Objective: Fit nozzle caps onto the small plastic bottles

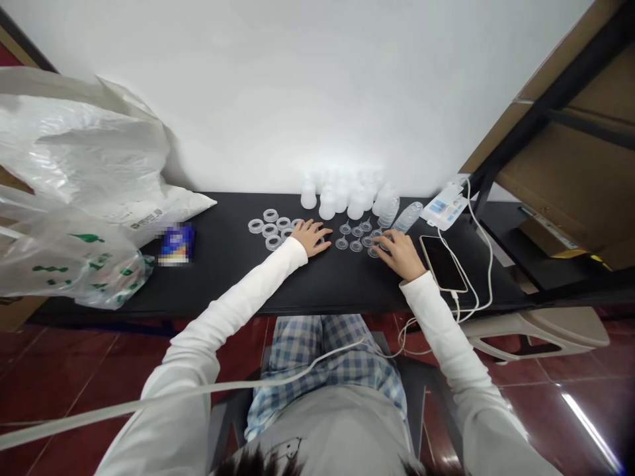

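Note:
My left hand [311,238] rests at the right side of a group of translucent rings [270,230], palm down with its fingers spread, partly covering some of them. My right hand [401,253] reaches over the right side of several small clear discs with thin stems [356,245]. Its fingers are apart and slightly bent, the tips at the nearest discs; whether they touch one I cannot tell. Behind both hands stand several frosted white bottles [327,203]. To their right lean stacked clear cups [409,216], tilted against one another.
A phone [443,264] with a white cable [489,251] lies right, before a white packet [445,206]. On the left sit large plastic bags [74,172] and a blue box [176,244]. A white wall [317,86] backs the black table [218,277]. Another cable [223,387] crosses my lap.

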The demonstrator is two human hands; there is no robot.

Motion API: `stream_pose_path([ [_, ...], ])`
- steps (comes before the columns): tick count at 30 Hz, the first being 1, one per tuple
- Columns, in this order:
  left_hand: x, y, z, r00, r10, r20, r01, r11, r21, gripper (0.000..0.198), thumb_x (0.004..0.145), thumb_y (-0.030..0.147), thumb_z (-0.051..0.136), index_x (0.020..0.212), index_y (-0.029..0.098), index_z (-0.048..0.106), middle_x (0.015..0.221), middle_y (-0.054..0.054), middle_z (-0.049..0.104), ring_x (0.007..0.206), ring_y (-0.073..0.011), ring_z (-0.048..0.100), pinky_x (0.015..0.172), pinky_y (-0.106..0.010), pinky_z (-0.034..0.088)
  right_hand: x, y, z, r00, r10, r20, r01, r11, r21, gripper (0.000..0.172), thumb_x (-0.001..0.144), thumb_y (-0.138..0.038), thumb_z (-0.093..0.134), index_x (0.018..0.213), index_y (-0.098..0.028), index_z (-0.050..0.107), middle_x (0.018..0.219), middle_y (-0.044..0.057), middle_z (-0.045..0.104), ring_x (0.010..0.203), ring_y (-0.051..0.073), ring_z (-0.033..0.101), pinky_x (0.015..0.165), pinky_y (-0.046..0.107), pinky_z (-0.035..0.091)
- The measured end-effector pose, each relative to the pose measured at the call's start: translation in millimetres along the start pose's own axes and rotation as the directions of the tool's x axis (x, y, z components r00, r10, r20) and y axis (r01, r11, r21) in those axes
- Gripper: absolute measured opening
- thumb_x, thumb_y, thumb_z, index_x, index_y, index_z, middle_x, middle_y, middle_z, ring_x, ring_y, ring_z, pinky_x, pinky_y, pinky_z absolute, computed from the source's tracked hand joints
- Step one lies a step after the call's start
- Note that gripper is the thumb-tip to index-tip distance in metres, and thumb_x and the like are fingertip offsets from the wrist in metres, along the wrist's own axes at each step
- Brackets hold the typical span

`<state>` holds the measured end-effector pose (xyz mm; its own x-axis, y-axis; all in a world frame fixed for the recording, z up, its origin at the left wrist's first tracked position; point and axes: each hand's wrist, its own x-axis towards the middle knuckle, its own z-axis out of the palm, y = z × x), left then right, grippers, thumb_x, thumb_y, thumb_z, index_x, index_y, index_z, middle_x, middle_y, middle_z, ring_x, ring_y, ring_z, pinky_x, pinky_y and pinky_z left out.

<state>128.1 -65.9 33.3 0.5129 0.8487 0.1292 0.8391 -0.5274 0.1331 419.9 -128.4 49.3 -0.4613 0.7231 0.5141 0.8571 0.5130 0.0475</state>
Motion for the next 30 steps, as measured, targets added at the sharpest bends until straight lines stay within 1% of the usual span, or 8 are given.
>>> stream_pose_path([
  [3,-12.0,-8.7,1.5,0.999,-0.031,-0.031,0.032,0.999,0.024,0.055,0.094,0.049,0.048,0.143,0.025,0.054,0.149,-0.01,0.052,0.141,-0.0377,0.041,0.117,-0.051,0.027,13.8,-18.4,2.1,0.995,-0.027,-0.092,0.03,0.999,0.038,0.028,0.101,-0.031,0.043,0.109,-0.019,0.067,0.102,0.012,0.063,0.085,0.023,0.055,0.075,0.037,0.04],
  [5,-21.4,-15.9,0.8,0.998,-0.049,-0.033,0.05,0.998,0.031,0.056,0.093,0.049,0.047,0.143,0.025,0.053,0.15,-0.009,0.051,0.142,-0.038,0.04,0.118,-0.051,0.027,26.1,-35.3,9.9,0.991,-0.098,-0.092,0.106,0.991,0.082,0.026,0.101,-0.026,0.042,0.106,-0.019,0.066,0.098,0.011,0.063,0.084,0.022,0.054,0.076,0.036,0.041],
  [10,-36.5,-28.7,-1.8,0.993,-0.049,-0.11,0.051,0.999,0.015,0.054,0.092,0.049,0.048,0.14,0.026,0.056,0.152,-0.01,0.048,0.147,-0.0384,0.032,0.12,-0.055,0.021,55.0,-71.1,37.1,0.956,-0.291,0.022,0.287,0.952,0.104,0.027,0.102,-0.023,0.039,0.096,-0.017,0.065,0.08,0.007,0.062,0.077,0.019,0.052,0.075,0.033,0.038],
  [14,-33.0,-10.8,-2.0,0.978,-0.017,-0.209,0.017,1.0,0.0,0.052,0.092,0.042,0.049,0.135,0.016,0.058,0.147,-0.019,0.051,0.142,-0.0383,0.038,0.116,-0.055,0.024,68.1,-79.8,47.0,0.927,-0.357,0.119,0.35,0.934,0.076,0.028,0.101,-0.023,0.04,0.093,-0.018,0.066,0.075,0.007,0.062,0.077,0.02,0.051,0.074,0.034,0.034],
  [18,-21.6,18.2,1.6,0.985,-0.048,-0.164,0.048,0.999,-0.004,0.038,0.091,0.021,0.041,0.12,0.01,0.063,0.124,-0.024,0.06,0.117,-0.0371,0.055,0.099,-0.052,0.039,67.6,-74.5,47.1,0.939,-0.322,0.122,0.315,0.946,0.077,0.028,0.1,-0.023,0.04,0.09,-0.018,0.065,0.073,0.007,0.061,0.076,0.021,0.049,0.073,0.035,0.032],
  [22,-14.0,27.1,6.6,0.986,-0.062,-0.153,0.063,0.998,0.003,0.035,0.091,0.016,0.039,0.115,0.01,0.063,0.111,-0.023,0.062,0.106,-0.0357,0.058,0.092,-0.049,0.041,60.3,-66.1,45.9,0.964,-0.254,0.081,0.251,0.967,0.043,0.03,0.101,-0.023,0.037,0.09,-0.019,0.065,0.075,0.007,0.061,0.078,0.021,0.049,0.073,0.035,0.03],
  [26,-20.6,24.4,6.0,0.98,-0.063,-0.188,0.06,0.998,-0.024,0.036,0.093,0.02,0.037,0.117,0.009,0.062,0.117,-0.022,0.061,0.108,-0.0345,0.058,0.095,-0.047,0.04,56.1,-63.0,47.6,0.968,-0.241,0.074,0.247,0.966,-0.072,0.029,0.1,-0.023,0.04,0.091,-0.019,0.066,0.081,0.008,0.062,0.084,0.023,0.05,0.077,0.036,0.029],
  [30,-34.7,27.9,4.5,0.928,-0.201,-0.313,0.21,0.978,-0.003,0.041,0.093,0.021,0.038,0.123,0.005,0.06,0.122,-0.027,0.058,0.115,-0.0399,0.054,0.099,-0.053,0.037,54.2,-64.1,50.1,0.977,-0.199,0.076,0.207,0.972,-0.113,0.025,0.099,-0.026,0.045,0.093,-0.018,0.068,0.088,0.01,0.064,0.09,0.025,0.05,0.084,0.038,0.029],
])
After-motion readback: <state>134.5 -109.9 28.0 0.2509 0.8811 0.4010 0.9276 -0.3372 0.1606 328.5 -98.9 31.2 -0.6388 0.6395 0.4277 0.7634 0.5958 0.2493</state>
